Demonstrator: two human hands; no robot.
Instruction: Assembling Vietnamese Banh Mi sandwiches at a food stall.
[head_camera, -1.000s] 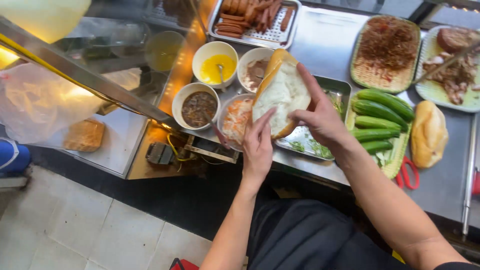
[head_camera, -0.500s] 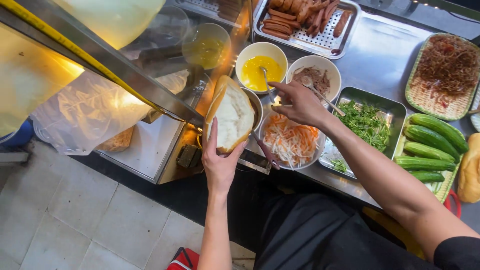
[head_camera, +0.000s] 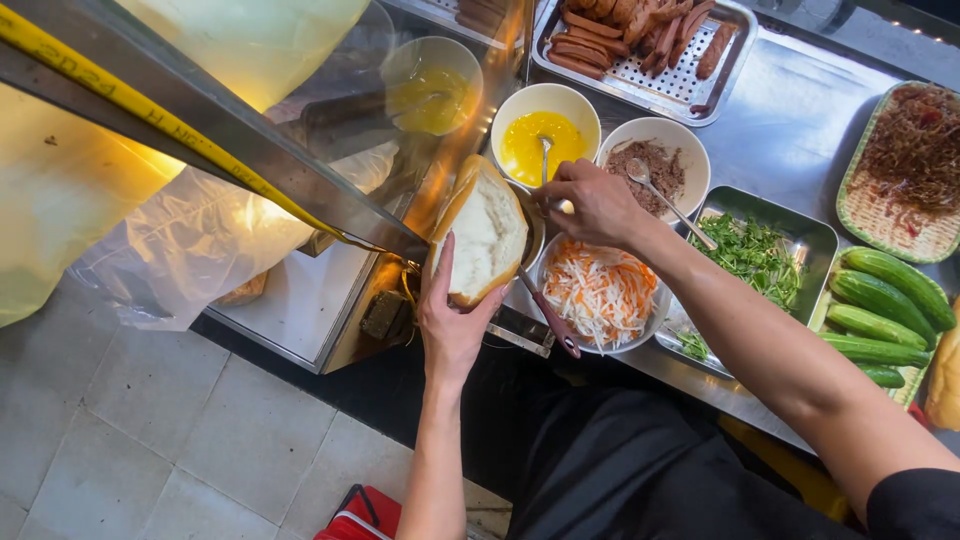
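White split bread roll (head_camera: 487, 235) sits upright in left hand (head_camera: 452, 325), fingers curled round its underside, above worktop (head_camera: 800, 130) edge. Right hand (head_camera: 592, 203) just beside roll, fingers pinched on spoon handle (head_camera: 545, 160) in bowl w/ yellow sauce (head_camera: 545, 135). Shredded carrot bowl (head_camera: 598, 293) nearby.

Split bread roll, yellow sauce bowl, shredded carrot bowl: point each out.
split bread roll (head_camera: 487, 235), head view, on the white cut face.
yellow sauce bowl (head_camera: 512, 108), head view, on the bowl's white rim.
shredded carrot bowl (head_camera: 600, 290), head view, on the shredded filling.
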